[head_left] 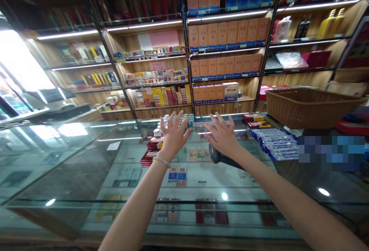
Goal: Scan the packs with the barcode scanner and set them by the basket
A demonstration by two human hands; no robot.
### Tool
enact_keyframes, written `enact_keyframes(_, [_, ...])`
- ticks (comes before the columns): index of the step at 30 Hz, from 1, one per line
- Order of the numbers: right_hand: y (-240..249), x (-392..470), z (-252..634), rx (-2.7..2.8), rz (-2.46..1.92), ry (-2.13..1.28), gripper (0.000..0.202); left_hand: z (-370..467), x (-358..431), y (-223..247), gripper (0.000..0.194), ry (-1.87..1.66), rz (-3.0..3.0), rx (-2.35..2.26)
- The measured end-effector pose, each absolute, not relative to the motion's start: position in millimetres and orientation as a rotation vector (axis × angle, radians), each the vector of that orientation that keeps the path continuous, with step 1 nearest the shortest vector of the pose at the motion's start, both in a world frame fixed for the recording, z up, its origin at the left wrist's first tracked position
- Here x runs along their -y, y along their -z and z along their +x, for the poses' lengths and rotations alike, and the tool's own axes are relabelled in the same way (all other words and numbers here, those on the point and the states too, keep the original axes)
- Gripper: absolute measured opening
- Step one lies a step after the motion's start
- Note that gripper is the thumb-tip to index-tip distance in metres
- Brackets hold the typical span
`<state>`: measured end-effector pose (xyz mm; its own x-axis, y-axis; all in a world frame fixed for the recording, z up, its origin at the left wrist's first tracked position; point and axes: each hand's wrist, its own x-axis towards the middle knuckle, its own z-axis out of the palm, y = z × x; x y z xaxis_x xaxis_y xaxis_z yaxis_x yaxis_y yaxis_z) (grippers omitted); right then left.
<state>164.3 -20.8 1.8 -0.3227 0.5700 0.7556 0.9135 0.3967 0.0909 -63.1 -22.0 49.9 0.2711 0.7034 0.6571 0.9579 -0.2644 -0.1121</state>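
Both hands reach out over the glass-topped worktop (127,151), palms down and apart from each other. The left hand (174,135) has its fingers fanned wide and its grip has hold of nothing; a pale bracelet (162,162) circles that wrist. The right hand (223,133) is spread in the same way, thumb well out from the fingers, its grip bare too.

Just below the right hand lies a black handheld scanner (213,154), its rounded head toward the middle of the worktop and its handle partly hidden by the forearm; whether the hand touches it cannot be told. Beside the left hand, on its outer side, is a stack of flat red packs (148,157), with small white-lidded containers (157,132) behind them. Green-topped containers (184,118) show beyond the left fingertips.

To the right, blue-and-white packets (275,143) lie in an overlapping row, near a brown woven basket (311,108). A white paper slip (113,146) lies left of the red stack. Under the glass, blue-and-silver packs (177,177) are laid out, and lit shelves at the back hold rows of orange boxes (226,35)
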Motion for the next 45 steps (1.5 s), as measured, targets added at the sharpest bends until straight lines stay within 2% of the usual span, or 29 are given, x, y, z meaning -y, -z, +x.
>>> enact_keyframes(9, [-9, 15, 110, 2.041, -1.179, 0.599, 0.049, -143, 37, -56, 0.047, 0.622, -1.872, 1.588])
enact_keyframes(19, [2, 18, 34, 2.173, -1.143, 0.496, 0.05, -205, 42, -31, 0.038, 0.661, -1.773, 1.681])
enact_keyframes(23, [6, 14, 20, 2.205, -1.192, 0.441, 0.052, -217, 34, -18, 0.031, 0.773, -1.688, 1.675])
enact_keyframes(31, [19, 4, 6, 2.276, -1.326, 0.288, 0.054, -228, 29, 13, 0.039, 0.781, -1.631, 1.74])
enact_keyframes(45, [29, 1, -13, 2.267, -1.412, 0.099, 0.056, -229, 33, 14, 0.028, 0.657, -1.769, 1.972])
